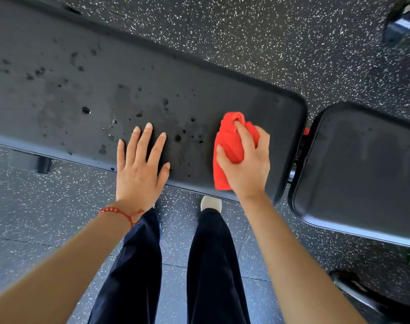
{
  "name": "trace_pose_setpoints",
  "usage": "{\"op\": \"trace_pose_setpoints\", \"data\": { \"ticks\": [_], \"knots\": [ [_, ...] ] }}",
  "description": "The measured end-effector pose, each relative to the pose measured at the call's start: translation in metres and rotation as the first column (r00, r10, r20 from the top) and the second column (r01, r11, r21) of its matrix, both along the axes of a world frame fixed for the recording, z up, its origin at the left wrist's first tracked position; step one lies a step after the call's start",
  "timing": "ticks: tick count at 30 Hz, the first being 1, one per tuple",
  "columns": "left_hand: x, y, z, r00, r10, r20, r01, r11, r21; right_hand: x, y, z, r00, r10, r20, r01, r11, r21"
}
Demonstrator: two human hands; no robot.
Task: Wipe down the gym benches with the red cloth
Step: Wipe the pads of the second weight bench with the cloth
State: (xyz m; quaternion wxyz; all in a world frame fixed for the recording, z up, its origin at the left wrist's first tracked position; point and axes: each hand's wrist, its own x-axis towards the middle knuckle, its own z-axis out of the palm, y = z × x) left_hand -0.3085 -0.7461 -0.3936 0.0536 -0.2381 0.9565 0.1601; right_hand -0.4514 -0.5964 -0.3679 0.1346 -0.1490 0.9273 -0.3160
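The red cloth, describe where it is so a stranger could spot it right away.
Find the long black bench pad that runs across the view, speckled with wet droplets. Near its right end, the right hand grips the red cloth, bunched against the pad. It is the only bright red thing on the dark pad.

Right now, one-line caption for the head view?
Right hand wipes wet bench with red cloth; left hand lies flat.

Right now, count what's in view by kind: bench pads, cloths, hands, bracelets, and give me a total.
Bench pads: 2, the long pad and the short pad
Red cloth: 1
Hands: 2, left hand and right hand
Red bead bracelet: 1
Total: 6
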Motion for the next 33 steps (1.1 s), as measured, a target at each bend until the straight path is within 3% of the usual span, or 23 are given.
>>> {"op": "trace_pose_setpoints", "data": {
  "ticks": [6,10,19,24,29,33],
  "knots": [
    [0.000,-0.001,-0.001,1.000,-0.003,-0.007,0.003,1.000,0.006,-0.073,-0.052,-0.003,0.989,-0.136,-0.053,0.136,0.991,-0.020],
    [0.002,-0.003,-0.002,1.000,-0.012,-0.012,0.012,1.000,0.015,-0.062,-0.055,-0.005,0.971,-0.228,-0.072,0.226,0.973,-0.037],
    [0.013,-0.021,0.004,0.999,-0.009,-0.049,0.011,0.999,0.032,0.061,-0.031,-0.003,0.997,-0.071,-0.014,0.071,0.997,-0.020],
    [0.027,-0.042,0.002,0.999,0.038,-0.024,-0.038,0.999,0.005,0.017,-0.062,-0.002,1.000,0.002,-0.025,-0.003,0.999,-0.042],
    [0.029,-0.049,-0.002,1.000,0.005,-0.023,-0.005,1.000,-0.016,-0.043,-0.108,-0.004,0.996,-0.074,-0.053,0.071,0.996,-0.055],
    [0.029,-0.049,-0.003,0.999,0.011,-0.036,-0.011,1.000,-0.020,-0.040,-0.110,-0.006,0.990,-0.117,-0.077,0.114,0.992,-0.050]
  ]
}}
